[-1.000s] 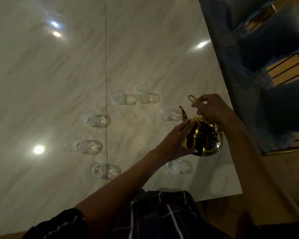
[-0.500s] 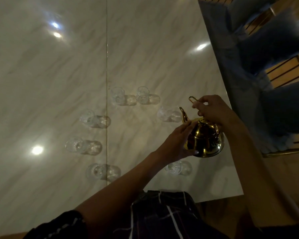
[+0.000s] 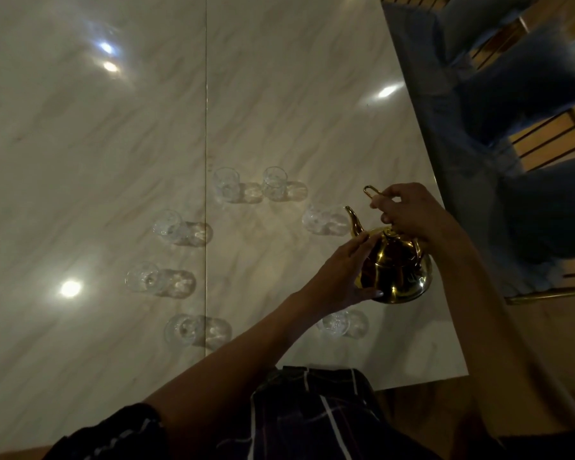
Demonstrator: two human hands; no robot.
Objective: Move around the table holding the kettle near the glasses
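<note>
1. The marble table fills most of your view, a thin seam running from 12 o'clock down to 6 o'clock through its glossy top.
2. Blue upholstered chairs stand off the table's edge between 1 and 3 o'clock.
3. The gold kettle sits near the table's right edge, at about 4 o'clock from the centre of the view, its spout pointing up toward 11 o'clock.
4. Your left hand lies against the kettle's side at its 9 o'clock, fingers fairly straight and spread, fingertips touching the shoulder near the spout and the thumb low on the belly.
5. Your right hand is above the kettle at its 12 o'clock, fingers curled and pinching the thin gold wire handle, which is raised above the lid.
6. Seven clear glasses stand round the kettle's left in a loose arc: the nearest glass is just beside the spout at 10 o'clock, and another glass stands at the kettle's 7 o'clock, partly behind your left forearm. The rest sit farther left, two of them across the seam.
</note>
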